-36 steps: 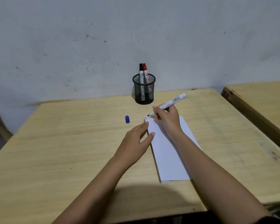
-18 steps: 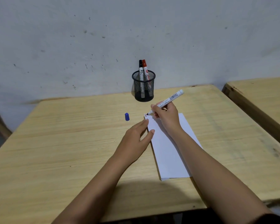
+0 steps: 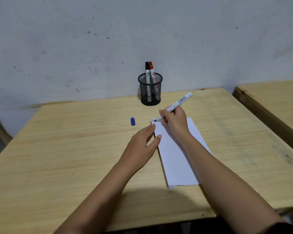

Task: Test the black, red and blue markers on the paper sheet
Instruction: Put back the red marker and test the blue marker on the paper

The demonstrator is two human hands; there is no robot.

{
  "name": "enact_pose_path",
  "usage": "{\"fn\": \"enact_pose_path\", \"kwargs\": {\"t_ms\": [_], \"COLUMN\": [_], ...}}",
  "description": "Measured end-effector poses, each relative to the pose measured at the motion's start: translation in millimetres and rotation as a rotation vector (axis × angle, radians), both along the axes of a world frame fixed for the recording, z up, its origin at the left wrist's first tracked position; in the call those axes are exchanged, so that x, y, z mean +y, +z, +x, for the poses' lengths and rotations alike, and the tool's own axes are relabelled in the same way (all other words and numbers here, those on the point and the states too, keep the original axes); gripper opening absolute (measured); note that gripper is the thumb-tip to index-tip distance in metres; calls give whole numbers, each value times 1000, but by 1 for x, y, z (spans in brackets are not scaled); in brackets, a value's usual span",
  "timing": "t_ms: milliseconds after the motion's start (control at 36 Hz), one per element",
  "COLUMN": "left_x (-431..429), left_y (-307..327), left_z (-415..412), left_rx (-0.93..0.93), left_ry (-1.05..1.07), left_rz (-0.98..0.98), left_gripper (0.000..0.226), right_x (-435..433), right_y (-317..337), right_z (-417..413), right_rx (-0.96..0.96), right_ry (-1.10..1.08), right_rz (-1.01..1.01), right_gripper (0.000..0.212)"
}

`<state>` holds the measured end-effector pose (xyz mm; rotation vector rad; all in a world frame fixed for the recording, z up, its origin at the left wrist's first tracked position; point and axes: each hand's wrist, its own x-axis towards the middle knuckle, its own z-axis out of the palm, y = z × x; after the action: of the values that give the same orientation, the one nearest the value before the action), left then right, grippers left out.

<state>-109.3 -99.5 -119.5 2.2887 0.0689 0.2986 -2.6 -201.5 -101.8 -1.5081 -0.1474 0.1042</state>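
A white paper sheet [image 3: 174, 159] lies on the wooden table [image 3: 74, 149]. My right hand [image 3: 175, 122] grips an uncapped white marker [image 3: 179, 103], its tip touching the sheet's far left corner, where short dark lines show. My left hand [image 3: 142, 146] rests flat with fingers apart, its fingertips on the sheet's left edge. The marker's blue cap [image 3: 133, 121] lies on the table left of the sheet. A black-capped marker [image 3: 147, 70] and a red-capped marker [image 3: 151, 70] stand in a black mesh cup [image 3: 150, 93] by the wall.
A second wooden table [image 3: 274, 102] stands close on the right, with a narrow gap between. A grey marked wall rises right behind the mesh cup. The near table edge is under my forearms.
My right hand has lowered the marker tip onto the sheet's far corner, and marks now show there. The left hand has stayed on the sheet's edge.
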Motion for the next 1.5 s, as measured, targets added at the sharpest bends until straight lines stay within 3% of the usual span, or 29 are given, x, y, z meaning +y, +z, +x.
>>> {"fn": "enact_pose_path", "kwargs": {"t_ms": [306,389,444,528,611,750,833,972,1083,1278,1500], "left_x": [3,6,10,20,35,49,45,24,20,8,3], "left_y": [-1,2,9,20,25,20,22,42,60,73,78], "left_z": [0,2,4,13,30,42,37,24,22,23,22], "left_rx": [60,30,-9,-71,46,138,86,40,23,-52,-69], "left_ry": [-38,-35,10,82,154,249,310,288,212,123,89], "left_rz": [-39,-112,-163,-4,250,359,173,-782,-1148,-1344,-1325], "left_gripper": [50,38,50,53,55,27,20,8,5,6,6], "right_x": [-10,-17,-23,-31,-37,-41,-43,-42,-36,-25,-20], "right_y": [12,28,38,49,56,58,56,53,54,57,59], "right_z": [8,10,12,14,11,0,-8,-17,-23,-30,-34], "right_rx": [185,189,181,169,165,152,152,165,174,155,59], "right_ry": [-60,-52,-41,-25,-11,3,14,34,48,84,160], "right_rz": [546,608,638,670,675,664,647,636,629,596,495], "right_gripper": [6,6,7,8,5,8,6,8,6,7,10]}}
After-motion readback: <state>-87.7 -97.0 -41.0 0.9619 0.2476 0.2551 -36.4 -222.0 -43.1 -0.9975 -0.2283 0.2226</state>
